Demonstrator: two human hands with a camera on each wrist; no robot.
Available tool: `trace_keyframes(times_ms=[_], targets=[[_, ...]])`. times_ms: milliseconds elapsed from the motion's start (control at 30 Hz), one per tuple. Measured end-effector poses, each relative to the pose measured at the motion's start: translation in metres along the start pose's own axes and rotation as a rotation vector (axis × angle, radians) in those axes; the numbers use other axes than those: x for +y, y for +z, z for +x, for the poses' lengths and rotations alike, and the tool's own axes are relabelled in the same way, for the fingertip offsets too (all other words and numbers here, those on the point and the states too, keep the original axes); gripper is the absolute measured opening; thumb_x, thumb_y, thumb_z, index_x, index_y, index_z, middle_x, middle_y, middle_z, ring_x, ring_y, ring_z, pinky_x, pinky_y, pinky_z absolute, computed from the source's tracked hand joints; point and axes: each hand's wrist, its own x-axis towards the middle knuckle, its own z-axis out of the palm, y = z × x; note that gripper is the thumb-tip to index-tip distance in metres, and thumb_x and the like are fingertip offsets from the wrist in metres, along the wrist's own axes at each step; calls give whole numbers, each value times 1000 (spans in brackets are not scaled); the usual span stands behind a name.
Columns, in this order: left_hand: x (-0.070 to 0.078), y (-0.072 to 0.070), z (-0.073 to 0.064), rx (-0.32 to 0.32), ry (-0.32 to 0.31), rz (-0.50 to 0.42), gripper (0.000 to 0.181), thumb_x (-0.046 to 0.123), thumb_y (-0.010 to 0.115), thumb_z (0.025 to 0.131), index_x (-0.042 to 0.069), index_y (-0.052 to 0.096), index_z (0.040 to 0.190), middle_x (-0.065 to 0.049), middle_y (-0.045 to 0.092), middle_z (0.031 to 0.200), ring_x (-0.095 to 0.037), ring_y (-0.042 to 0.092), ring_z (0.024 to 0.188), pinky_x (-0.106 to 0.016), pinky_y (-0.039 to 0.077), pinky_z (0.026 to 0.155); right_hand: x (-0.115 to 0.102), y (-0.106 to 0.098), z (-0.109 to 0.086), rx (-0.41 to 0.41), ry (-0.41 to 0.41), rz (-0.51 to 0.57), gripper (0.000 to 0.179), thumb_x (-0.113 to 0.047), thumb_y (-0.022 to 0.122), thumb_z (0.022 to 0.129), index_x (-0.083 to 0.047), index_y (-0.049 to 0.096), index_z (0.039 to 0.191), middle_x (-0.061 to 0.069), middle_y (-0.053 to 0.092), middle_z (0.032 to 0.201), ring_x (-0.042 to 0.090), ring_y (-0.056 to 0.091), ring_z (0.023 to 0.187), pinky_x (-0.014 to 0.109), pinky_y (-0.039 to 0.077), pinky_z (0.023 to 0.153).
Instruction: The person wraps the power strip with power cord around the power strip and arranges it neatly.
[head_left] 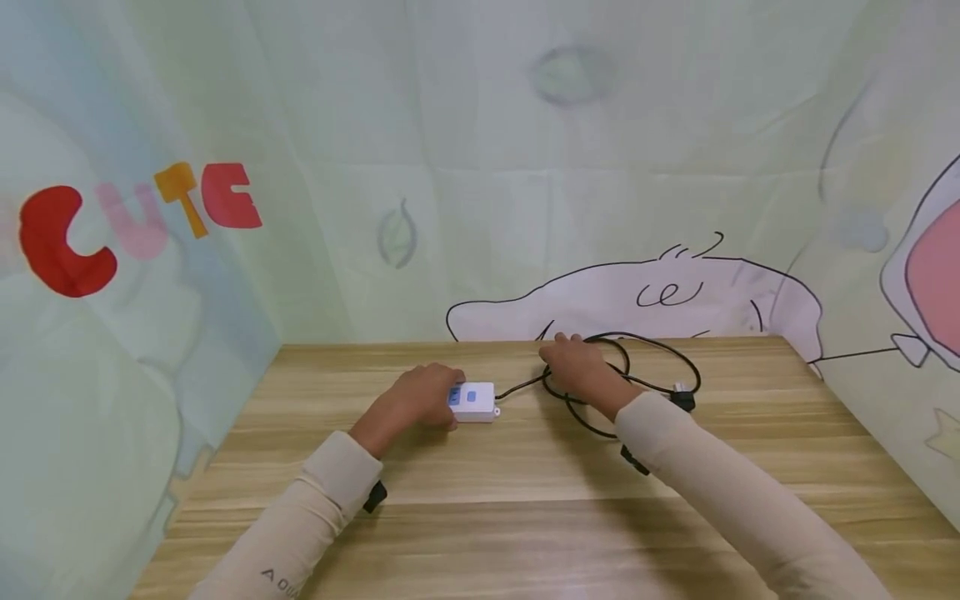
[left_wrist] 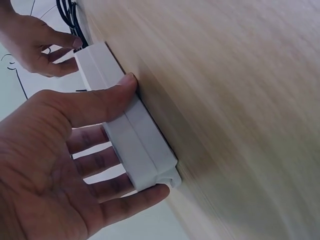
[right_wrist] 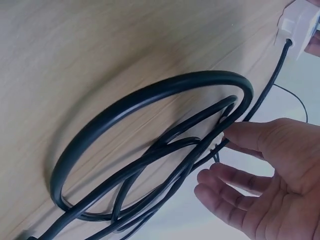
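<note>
Pale beige sleeves reach in from the lower corners of the head view, dark lettering printed on the left one, and a small black piece shows just beside that cuff. Both hands work well apart over a wood-grained tabletop. Gripping a white box near the middle of it, the left hand has its thumb along the near side and its fingers round the far side. Blue markings cover part of the box's upper face, and a little tab sticks out at its corner. Whether the box rests flat on the wood or is slightly raised, I cannot tell.

Black cable runs from the right end of the box to a loose tangle of loops on the right. At those loops is the right hand, its thumb touching the cable and its other fingers slightly bent; whether it pinches the cable cannot be made out. A black plug with pale prongs lies at the right edge of the coil.

Behind the tabletop hangs printed cloth, with colourful letters spelling CUTE on the left, an outlined cartoon figure at the back and a pink balloon on the right.
</note>
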Motion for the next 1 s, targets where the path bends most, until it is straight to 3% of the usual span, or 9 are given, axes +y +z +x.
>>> trace_keyframes(times_ms=[167,367,533,733,1000], targets=[[-1,0,-1,-8,-5,7,66,25,96,89,6,69,147,-14,75,136,-29,65,110,-55,57,106,0,-1,2,21,-29,-23,21,-14,62,116,-8,78,128,16,71,120,33,64,104,48,62,89],[-3,1,-5,-2,0,-9,75,33,93,91,9,63,156,-14,72,142,-26,65,112,-55,57,106,6,-10,8,119,-35,0,22,-23,64,116,-7,75,125,15,72,117,33,73,105,47,65,87],[1,-1,-10,18,66,-33,80,36,91,91,11,60,160,-16,70,146,-26,65,114,-55,57,103,12,-23,17,167,-32,104,29,-32,57,118,-8,72,125,12,71,114,25,69,99,45,62,85],[8,0,-12,55,156,-80,77,35,89,90,14,61,159,-16,68,143,-28,65,114,-54,58,101,21,-36,19,242,-105,271,34,-32,66,114,-8,80,134,12,76,120,28,72,109,49,63,97],[13,-2,-11,133,277,-112,75,43,84,90,20,59,157,-15,74,135,-28,62,114,-50,56,96,20,-49,12,380,-208,353,37,-33,69,111,-9,81,136,15,79,119,31,75,107,48,64,91]])
